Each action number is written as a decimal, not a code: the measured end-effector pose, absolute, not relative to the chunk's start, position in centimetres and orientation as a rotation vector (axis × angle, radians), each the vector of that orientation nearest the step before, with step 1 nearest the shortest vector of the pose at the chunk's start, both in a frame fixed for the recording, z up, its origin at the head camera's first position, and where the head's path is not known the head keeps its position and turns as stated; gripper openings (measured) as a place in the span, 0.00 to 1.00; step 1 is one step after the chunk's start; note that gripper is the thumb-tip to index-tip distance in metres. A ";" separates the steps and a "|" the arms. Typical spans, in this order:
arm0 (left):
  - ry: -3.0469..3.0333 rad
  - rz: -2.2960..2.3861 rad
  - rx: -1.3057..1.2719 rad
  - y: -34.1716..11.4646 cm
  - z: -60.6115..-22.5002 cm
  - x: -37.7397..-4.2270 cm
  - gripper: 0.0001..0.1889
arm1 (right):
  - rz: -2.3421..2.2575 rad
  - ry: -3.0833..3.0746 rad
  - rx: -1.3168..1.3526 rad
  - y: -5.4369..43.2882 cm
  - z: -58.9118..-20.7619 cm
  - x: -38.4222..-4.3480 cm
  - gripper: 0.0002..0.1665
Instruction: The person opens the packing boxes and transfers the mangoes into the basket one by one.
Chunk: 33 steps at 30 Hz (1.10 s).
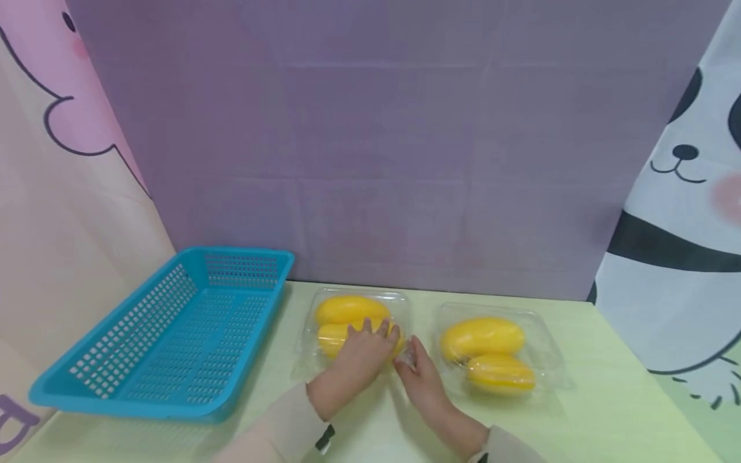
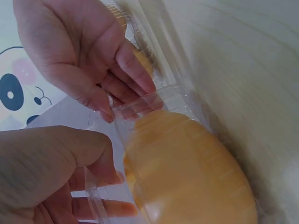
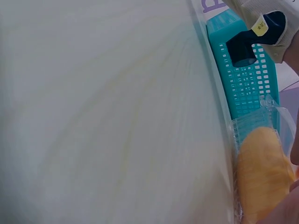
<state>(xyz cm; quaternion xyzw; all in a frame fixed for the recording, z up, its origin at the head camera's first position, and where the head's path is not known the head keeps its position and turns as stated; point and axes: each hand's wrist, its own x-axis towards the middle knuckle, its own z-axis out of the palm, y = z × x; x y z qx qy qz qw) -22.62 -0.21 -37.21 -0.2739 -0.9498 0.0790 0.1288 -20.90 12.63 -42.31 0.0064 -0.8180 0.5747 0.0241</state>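
Observation:
A clear plastic box [image 1: 312,307] holds two yellow oblong fruits [image 1: 352,310], seen through its shiny plastic. My left hand [image 1: 366,354] rests over the front fruit with its fingers spread on the box. In the left wrist view, the left fingers [image 2: 117,207] reach along the clear plastic beside a fruit [image 2: 187,158]. At the box's right front corner, my right hand [image 1: 422,379] pinches the plastic edge between thumb and fingers. The left wrist view shows the right hand [image 2: 88,51] at that edge, its fingertips seen through the plastic.
A second clear box [image 1: 547,341] with two yellow fruits [image 1: 482,337] stands to the right on the pale table [image 1: 613,386]. To the left lies a blue perforated basket [image 1: 255,360]. A purple cloth backdrop [image 1: 376,154] rises behind the table.

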 end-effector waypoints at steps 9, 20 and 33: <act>-2.790 0.244 -0.852 -0.3 -36.0 -22.7 0.22 | 1.801 -2.515 0.060 12.7 -42.1 -20.9 0.38; -2.815 0.147 -0.957 -0.5 -35.1 -23.4 0.21 | 1.822 -2.496 0.039 12.7 -41.9 -20.8 0.38; -2.930 0.043 -0.982 -1.1 -33.3 -24.7 0.24 | 1.783 -2.500 0.048 12.7 -42.1 -20.8 0.35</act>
